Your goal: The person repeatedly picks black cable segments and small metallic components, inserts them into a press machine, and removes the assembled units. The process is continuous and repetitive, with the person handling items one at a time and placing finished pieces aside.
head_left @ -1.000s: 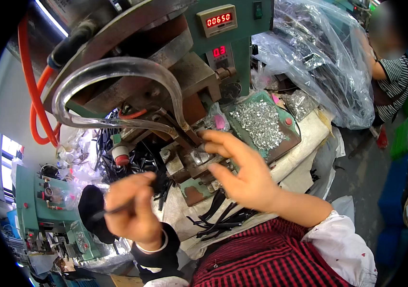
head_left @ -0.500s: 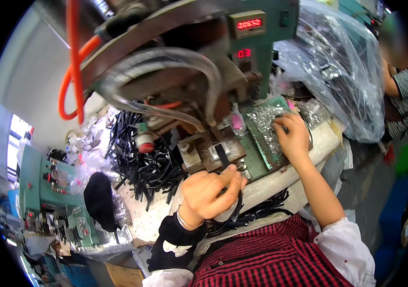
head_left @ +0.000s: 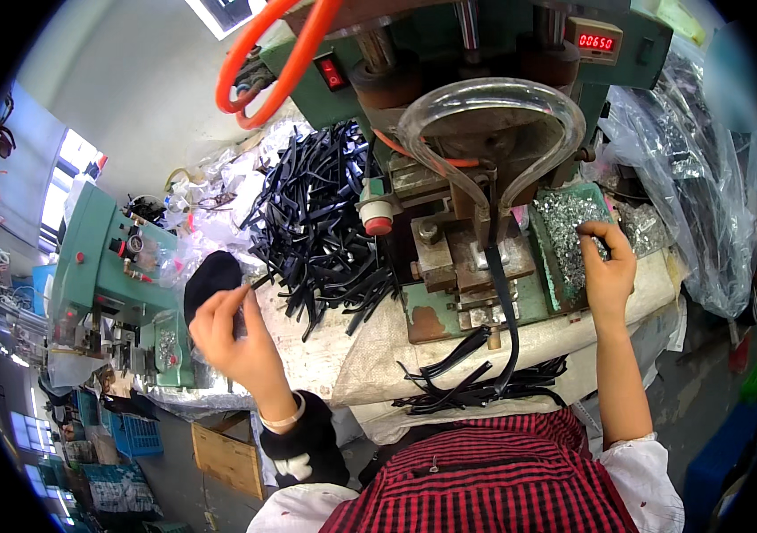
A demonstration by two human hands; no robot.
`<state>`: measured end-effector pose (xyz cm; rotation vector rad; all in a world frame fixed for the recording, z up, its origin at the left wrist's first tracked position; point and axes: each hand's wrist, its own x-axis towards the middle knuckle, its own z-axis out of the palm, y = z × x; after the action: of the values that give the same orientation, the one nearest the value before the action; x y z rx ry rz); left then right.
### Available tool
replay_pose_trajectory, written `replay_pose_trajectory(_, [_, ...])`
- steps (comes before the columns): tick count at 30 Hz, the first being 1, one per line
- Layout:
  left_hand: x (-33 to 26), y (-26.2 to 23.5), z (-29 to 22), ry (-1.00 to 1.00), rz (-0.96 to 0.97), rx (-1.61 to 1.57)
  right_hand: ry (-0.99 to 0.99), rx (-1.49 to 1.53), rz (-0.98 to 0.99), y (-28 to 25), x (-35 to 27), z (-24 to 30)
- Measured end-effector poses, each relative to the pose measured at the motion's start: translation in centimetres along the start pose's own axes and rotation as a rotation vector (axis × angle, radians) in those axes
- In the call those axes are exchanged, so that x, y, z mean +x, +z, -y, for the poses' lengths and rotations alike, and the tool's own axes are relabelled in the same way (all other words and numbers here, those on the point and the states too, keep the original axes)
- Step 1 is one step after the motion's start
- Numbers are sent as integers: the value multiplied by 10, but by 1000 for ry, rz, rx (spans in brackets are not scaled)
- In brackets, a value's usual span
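Pale cloth (head_left: 378,357) under press (head_left: 472,147). Black strip (head_left: 507,311) runs from press toward person; right hand (head_left: 609,275) nearer, at metal bits (head_left: 565,235) right of press. Left hand (head_left: 245,351) left of press. Grips narrow; can't tell if full.

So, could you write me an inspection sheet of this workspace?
Surface: pale woven sheet over the bench, creased.
Job's things: black strip runs from the press toward the front; small shiny pieces lie in a green tray.
Clutter: pile of black strips left of the press; more strips at the front edge.
Hands: left hand near the pile, grip unclear; right hand at the tray, fingers bent, anything held unclear.
Cables: nothing seen for certain; orange hose and clear tube loop at the press.
Surroundings: green machine left, clear plastic bag right.
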<state>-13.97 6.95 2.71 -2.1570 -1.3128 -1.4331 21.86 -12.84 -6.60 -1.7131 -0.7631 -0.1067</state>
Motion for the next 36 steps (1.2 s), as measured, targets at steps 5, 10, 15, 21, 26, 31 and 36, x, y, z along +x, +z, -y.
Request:
replay_pose_trajectory(5, [-23,63,38,-22,260,265,-51,113,-2,28,4,23])
replay_pose_trajectory(10, [-61,109,71,-71,142,122,-72,-39,-102,14,-4,3])
replay_pose_trajectory(15, [-45,83,47,-366,198,-455,122,156,-76,-25,-26,-3])
replay_pose_trajectory(21, [-8,23,-33,-754,668,-1133,-149,244,186,19,-7,83])
replay_pose_trajectory(26, [-18,14,-58,-766,728,-1257,151,599,168,58,-19,97])
replay_pose_trajectory(31, [-3,3,-91,-261,422,-1305,278,757,178,65,-19,103])
replay_pose_trajectory(36, [39,24,-120,-124,204,-1082,362,861,268,60,-19,125])
